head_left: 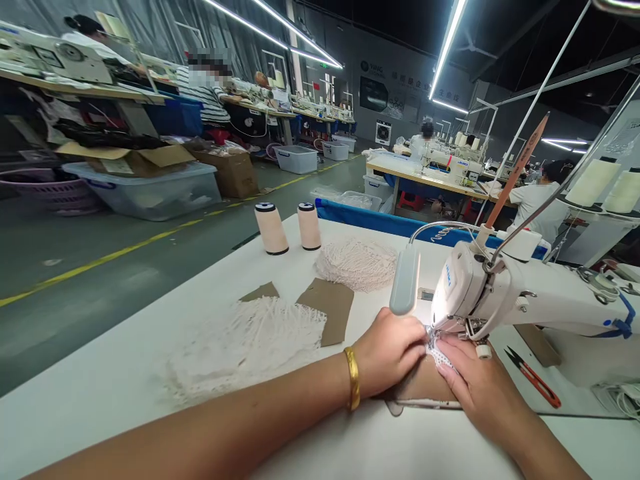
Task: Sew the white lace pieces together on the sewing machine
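Note:
At the sewing machine (460,277), my left hand (393,350) is on the left of the needle area, its fingers bent and pressed together at the edge of a white lace piece (441,359). A gold bangle circles that wrist. My right hand (477,377) lies to the right of the presser foot, fingers stretched flat over the lace, thumb toward me. Beneath both hands is a brown panel (427,385) with a pale front edge. The lace passes under the foot; the needle tip is too small to make out.
White lace pieces (250,347) and brown panels (333,310) lie to the left. Behind them are a lace pile (357,265) and two thread cones (271,230). Orange-handled snips (535,377) lie at right. A grey paddle-shaped part (406,280) hangs beside the machine head. Other people work nearby.

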Demonstrator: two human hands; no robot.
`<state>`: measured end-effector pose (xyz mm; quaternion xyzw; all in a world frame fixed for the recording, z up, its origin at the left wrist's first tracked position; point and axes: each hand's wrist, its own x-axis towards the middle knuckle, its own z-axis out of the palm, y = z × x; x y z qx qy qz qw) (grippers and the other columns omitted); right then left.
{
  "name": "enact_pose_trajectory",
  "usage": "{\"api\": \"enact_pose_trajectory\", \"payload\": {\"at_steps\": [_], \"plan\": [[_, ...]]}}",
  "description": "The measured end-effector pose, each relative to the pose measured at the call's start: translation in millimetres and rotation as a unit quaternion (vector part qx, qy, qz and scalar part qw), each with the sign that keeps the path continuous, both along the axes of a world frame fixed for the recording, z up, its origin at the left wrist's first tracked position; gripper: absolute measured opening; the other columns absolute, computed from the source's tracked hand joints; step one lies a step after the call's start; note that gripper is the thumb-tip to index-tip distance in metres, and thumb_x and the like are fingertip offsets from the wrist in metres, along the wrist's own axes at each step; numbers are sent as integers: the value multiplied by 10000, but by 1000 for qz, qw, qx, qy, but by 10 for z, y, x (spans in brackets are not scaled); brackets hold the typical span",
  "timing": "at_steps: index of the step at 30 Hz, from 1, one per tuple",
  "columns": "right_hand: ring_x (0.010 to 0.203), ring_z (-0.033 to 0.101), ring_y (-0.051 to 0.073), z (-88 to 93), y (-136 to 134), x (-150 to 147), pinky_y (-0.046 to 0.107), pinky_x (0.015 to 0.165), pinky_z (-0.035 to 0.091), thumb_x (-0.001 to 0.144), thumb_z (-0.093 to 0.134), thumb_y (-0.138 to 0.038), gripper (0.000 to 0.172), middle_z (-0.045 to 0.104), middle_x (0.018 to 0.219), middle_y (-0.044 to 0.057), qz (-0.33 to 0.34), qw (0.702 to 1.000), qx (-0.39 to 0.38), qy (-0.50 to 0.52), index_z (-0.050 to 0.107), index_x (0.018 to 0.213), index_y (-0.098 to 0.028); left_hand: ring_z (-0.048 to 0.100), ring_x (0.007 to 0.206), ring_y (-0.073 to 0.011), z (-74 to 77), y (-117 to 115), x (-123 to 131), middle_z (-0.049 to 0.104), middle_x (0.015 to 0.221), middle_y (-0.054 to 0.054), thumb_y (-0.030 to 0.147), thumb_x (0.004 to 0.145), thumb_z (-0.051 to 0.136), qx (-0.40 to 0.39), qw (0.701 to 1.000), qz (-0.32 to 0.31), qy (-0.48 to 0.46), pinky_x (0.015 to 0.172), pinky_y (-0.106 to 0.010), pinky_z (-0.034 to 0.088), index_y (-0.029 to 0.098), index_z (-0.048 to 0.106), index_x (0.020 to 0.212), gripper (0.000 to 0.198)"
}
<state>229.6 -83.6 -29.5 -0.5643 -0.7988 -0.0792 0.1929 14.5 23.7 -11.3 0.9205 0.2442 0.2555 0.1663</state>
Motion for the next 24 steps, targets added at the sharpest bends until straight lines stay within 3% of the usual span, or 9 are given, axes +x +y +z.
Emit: {"api": "enact_pose_trajectory", "payload": {"at_steps": [3, 7, 11, 13, 16, 20, 22, 24], "plan": [[1156, 680, 317, -5, -7, 8, 466, 910, 610, 1071, 453, -273, 380, 745, 1255, 124, 4, 1000, 7, 13, 637, 1403, -255, 661, 997, -225, 16, 168, 124, 730, 1037, -30, 111, 856, 558, -57, 997, 56, -1, 900, -352, 519, 211, 703, 1033, 250], [1200, 657, 321, -13, -40, 27, 486, 959, 586, 1084, 446, -276, 366, 723, 1302, 126, 11, 999, 6, 30, 637, 1394, -240, 599, 1157, -303, -6, 338, 231, 673, 1234, -47, 124, 757, 658, -44, 997, 39, 41, 1045, -482, 477, 252, 756, 977, 273], [1183, 653, 306, 1, -91, 25, 469, 980, 566, 1079, 452, -222, 344, 710, 1336, 112, 45, 998, 17, 40, 611, 1384, -226, 527, 1222, -392, 22, 164, 67, 622, 1270, -135, 243, 795, 721, 31, 996, 53, 69, 1055, -595, 422, 199, 733, 938, 150], [1155, 653, 294, 16, -108, -6, 454, 970, 557, 1072, 448, -186, 327, 721, 1288, 103, 60, 997, 21, 51, 613, 1351, -232, 562, 1137, -372, 87, -24, -55, 642, 1167, -140, 236, 796, 723, 73, 991, 68, 91, 1002, -562, 440, 171, 671, 770, 87], [1055, 655, 279, 36, -110, -74, 416, 867, 555, 1058, 430, -144, 331, 732, 1144, 96, 74, 995, 15, 58, 610, 1321, -235, 593, 1039, -312, 202, -275, -171, 652, 1080, -98, 235, 813, 728, 66, 993, 22, 98, 966, -518, 423, 163, 581, 639, 239], [889, 615, 251, 49, -87, -126, 349, 688, 496, 1015, 428, -95, 304, 692, 1017, 83, 78, 996, -10, 47, 637, 1195, -221, 597, 952, -253, 238, -363, -182, 668, 951, -41, 196, 858, 676, 37, 995, -37, 82, 900, -456, 392, 179, 599, 737, 144], [826, 582, 230, 51, -79, -123, 325, 646, 456, 993, 426, -76, 265, 662, 967, 74, 76, 996, -29, 44, 645, 1050, -213, 587, 874, -223, 192, -330, -160, 674, 921, -29, 165, 908, 603, 36, 995, -48, 74, 866, -438, 381, 190, 640, 849, 74], [800, 557, 218, 51, -79, -112, 313, 633, 428, 979, 419, -60, 257, 639, 943, 69, 75, 995, -40, 43, 629, 976, -207, 580, 849, -218, 125, -297, -139, 682, 924, -31, 158, 961, 536, 53, 996, -51, 59, 845, -432, 366, 197, 664, 910, 143]]}}
